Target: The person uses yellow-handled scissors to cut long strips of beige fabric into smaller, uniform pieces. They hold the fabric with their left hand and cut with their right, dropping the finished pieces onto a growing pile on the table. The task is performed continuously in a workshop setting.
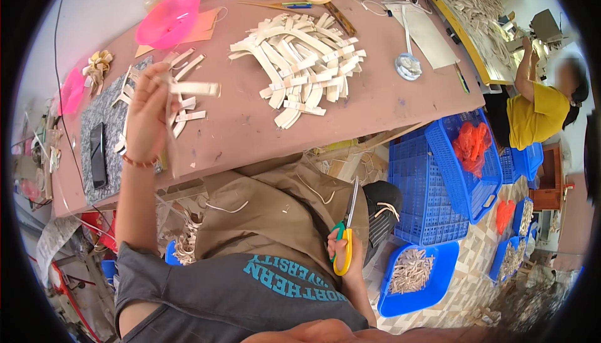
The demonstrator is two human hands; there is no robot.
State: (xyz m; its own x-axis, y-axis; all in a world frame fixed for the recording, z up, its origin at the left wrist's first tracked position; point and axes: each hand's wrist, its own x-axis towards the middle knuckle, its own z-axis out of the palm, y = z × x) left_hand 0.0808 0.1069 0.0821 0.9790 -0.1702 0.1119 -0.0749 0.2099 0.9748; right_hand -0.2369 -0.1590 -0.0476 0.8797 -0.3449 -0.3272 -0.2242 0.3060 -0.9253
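So the right hand (345,250) has its fingers wrapped round green-and-yellow scissors (350,218), blades up and away from the body, probably just for safety. Left hand's (149,102) raised with bent fingers right by a cream fabric strip (199,88); can't tell if it's actually pinched. Under that hand there's a marbled grey mat (122,127) with a smartphone (98,155) on it. The big strip pile (300,61) sits right of the left hand, presumably for easy reach. Right of the scissors, a blue tub (447,286) holds short pale pieces (410,271), maybe to stop them scattering.
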